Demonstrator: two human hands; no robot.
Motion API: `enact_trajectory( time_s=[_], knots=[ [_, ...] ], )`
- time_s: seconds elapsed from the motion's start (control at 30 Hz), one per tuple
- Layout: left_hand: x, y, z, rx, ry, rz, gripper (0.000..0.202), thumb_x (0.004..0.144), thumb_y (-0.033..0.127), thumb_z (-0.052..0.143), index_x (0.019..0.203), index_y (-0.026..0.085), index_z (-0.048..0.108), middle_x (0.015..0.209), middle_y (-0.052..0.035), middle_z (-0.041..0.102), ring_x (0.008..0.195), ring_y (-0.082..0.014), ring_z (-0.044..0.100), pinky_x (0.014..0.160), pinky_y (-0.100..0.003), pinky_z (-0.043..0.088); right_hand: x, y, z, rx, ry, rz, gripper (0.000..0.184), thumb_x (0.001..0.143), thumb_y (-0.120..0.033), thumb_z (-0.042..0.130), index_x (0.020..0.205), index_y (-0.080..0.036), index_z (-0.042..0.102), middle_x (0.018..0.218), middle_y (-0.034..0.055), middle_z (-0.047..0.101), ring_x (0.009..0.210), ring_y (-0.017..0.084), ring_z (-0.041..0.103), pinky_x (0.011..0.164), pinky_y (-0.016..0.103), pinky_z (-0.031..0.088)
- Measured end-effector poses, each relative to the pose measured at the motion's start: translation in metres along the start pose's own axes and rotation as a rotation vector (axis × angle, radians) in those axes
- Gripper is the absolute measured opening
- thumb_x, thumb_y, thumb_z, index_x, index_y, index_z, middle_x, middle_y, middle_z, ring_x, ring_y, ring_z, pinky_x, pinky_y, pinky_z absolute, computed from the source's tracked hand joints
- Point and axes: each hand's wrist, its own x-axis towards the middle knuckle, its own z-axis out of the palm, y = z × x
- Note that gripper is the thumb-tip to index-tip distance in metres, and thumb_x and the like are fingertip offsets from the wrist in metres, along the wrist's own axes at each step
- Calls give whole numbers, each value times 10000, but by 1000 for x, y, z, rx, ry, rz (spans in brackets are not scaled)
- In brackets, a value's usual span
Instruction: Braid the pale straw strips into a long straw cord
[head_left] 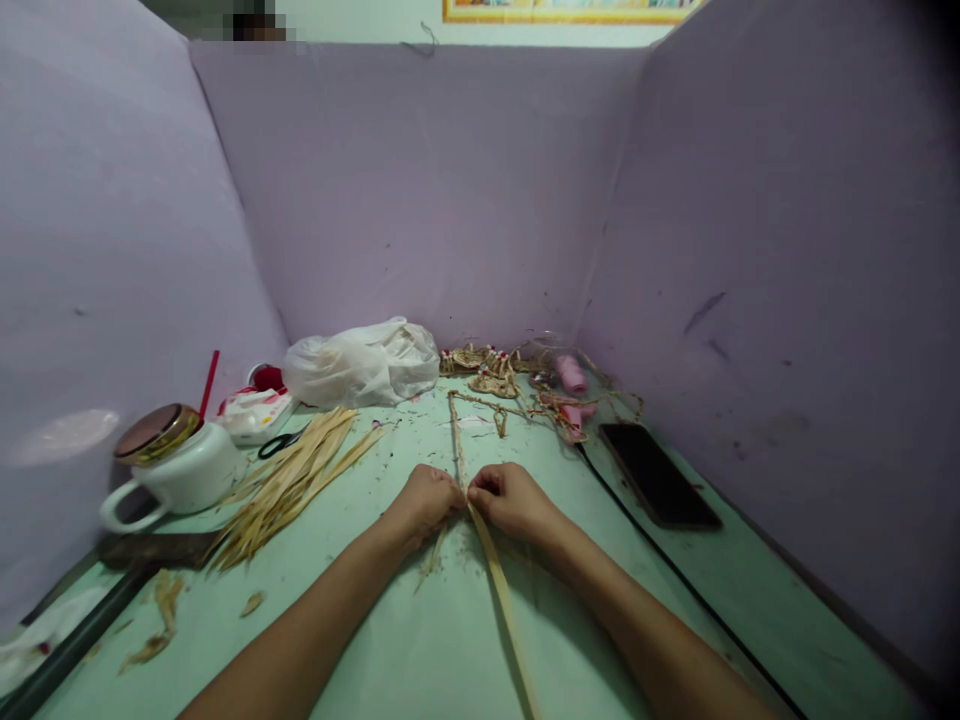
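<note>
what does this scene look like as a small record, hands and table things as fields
left hand: pinched at a twisted cord
right hand: close beside it, pinched where the cord meets a pale flat strip
table left: bundle of pale strips, white mug
table right: dark phone, black cable
table back: white plastic bag, woven pieces

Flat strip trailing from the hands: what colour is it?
The flat strip is pale straw yellow, seen in the head view, the only one.
</note>
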Motion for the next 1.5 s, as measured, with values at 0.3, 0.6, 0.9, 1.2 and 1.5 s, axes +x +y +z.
enact_trajectory(
  time_s=[0.3, 0.6, 0.9, 1.2, 1.5],
  knots=[
    [-4, 2, 4, 12, 18, 1, 90, 492, 142, 469, 445, 169, 398, 290, 71, 285, 251, -44, 211, 295, -193, 117, 1, -2, -7, 109, -81, 335, 109, 583, -194, 533, 516, -119, 575, 375, -34, 399, 353, 53, 293, 376, 199, 210],
    [0, 2, -2, -101, -38, -196, 142, 506, 161, 465, 386, 151, 389, 318, 29, 354, 264, -45, 273, 290, -181, 114, -27, -40, 5, -491, 81, 32, 211, 681, -225, 482, 685, -155, 681, 678, 104, 666, 584, 161, 561, 487, 233, 276],
    [-1, 0, -10, -93, -84, 11, 94, 474, 128, 486, 417, 152, 415, 287, 59, 322, 249, -34, 245, 285, -170, 121, -29, -39, 5, -511, 38, -54, 236, 707, -319, 495, 693, -173, 680, 655, 92, 666, 586, 175, 578, 499, 240, 308],
    [1, -2, -19, -96, -161, 3, 48, 482, 187, 500, 482, 150, 468, 331, 61, 347, 258, -41, 271, 282, -174, 105, -5, -22, -8, 679, -40, 427, 85, 686, -181, 510, 639, -117, 541, 582, 38, 596, 489, 89, 536, 529, 211, 436],
    [3, -3, -20, -52, -222, 45, 42, 482, 183, 483, 468, 144, 476, 332, 52, 352, 266, -38, 247, 293, -180, 109, -8, -24, 9, 704, -174, 397, 152, 674, -150, 481, 525, -125, 497, 411, -30, 469, 333, 37, 359, 340, 158, 269]
  ],
)
